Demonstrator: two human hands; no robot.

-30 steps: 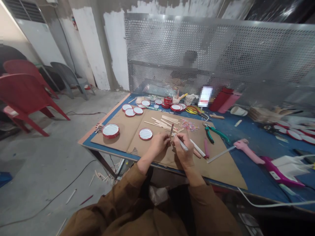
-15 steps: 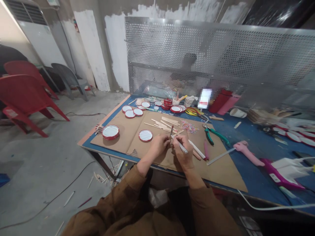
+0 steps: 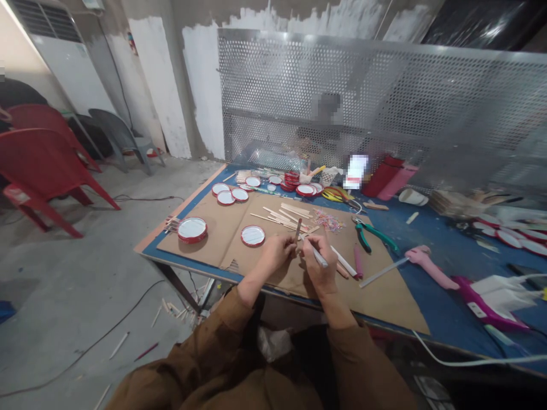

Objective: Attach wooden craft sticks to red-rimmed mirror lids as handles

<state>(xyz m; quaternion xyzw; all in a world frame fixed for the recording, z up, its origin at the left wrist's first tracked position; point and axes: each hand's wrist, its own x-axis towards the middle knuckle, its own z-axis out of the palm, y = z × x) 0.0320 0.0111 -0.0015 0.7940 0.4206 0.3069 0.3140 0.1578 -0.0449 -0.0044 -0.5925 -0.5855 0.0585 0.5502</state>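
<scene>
My left hand (image 3: 277,250) is closed, pinching a flat brown craft stick (image 3: 298,229) upright. Just to its right, my right hand (image 3: 319,265) grips a white marker (image 3: 319,257), its tip end close to the stick; I cannot tell whether they touch. Beyond the hands, several pale wooden sticks (image 3: 280,216) lie on the cardboard sheet (image 3: 226,228), beside a heap of small coloured bits (image 3: 328,219). To the left sits a red-rimmed lid (image 3: 253,235). Right of my right hand lie a white pen (image 3: 343,259) and a pink stick (image 3: 358,261).
Green-handled pliers (image 3: 376,234) and a pink glue gun (image 3: 429,266) with a clear glue stick lie to the right, near a purple power strip (image 3: 491,307). A stacked red lid piece (image 3: 192,229) stands left. Behind the blue table (image 3: 427,228) rises a perforated metal panel (image 3: 273,80).
My right hand has shifted slightly right with the marker, opening a small gap from my left hand. The brown stick stays almost in place.
</scene>
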